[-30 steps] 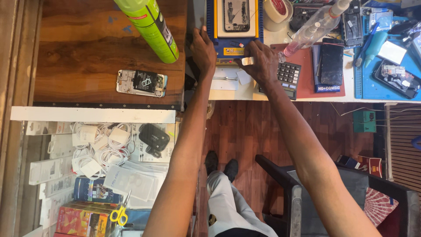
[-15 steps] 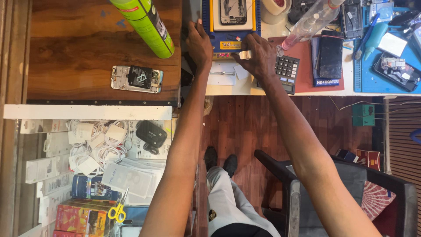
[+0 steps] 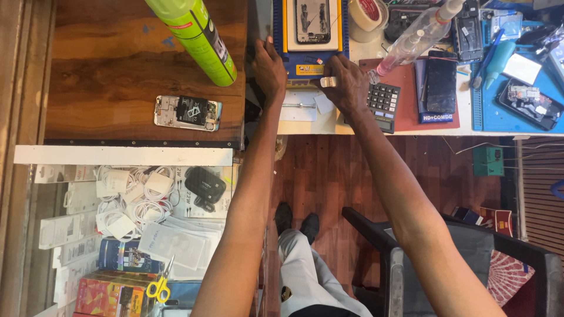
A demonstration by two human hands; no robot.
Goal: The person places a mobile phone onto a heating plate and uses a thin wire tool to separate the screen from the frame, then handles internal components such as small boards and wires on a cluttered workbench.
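Observation:
A blue and yellow repair machine (image 3: 310,66) stands at the bench's far edge with an opened phone (image 3: 311,20) lying on its plate. My left hand (image 3: 269,69) grips the machine's near left corner, fingers curled over the edge. My right hand (image 3: 348,85) rests at the near right corner, pinching a small pale piece (image 3: 328,81) between thumb and fingers. White paper slips (image 3: 302,110) lie just below both hands.
A green spray can (image 3: 197,38) and an opened phone (image 3: 188,112) lie on the wooden counter (image 3: 106,70) to the left. To the right are a calculator (image 3: 383,103), spray bottle (image 3: 414,38), tape roll (image 3: 367,13) and dark phone (image 3: 439,85). Chargers (image 3: 132,199) sit below, a black chair (image 3: 411,258) near.
Both hands stay at the machine's front corners. The view has shifted slightly; nothing else has visibly moved.

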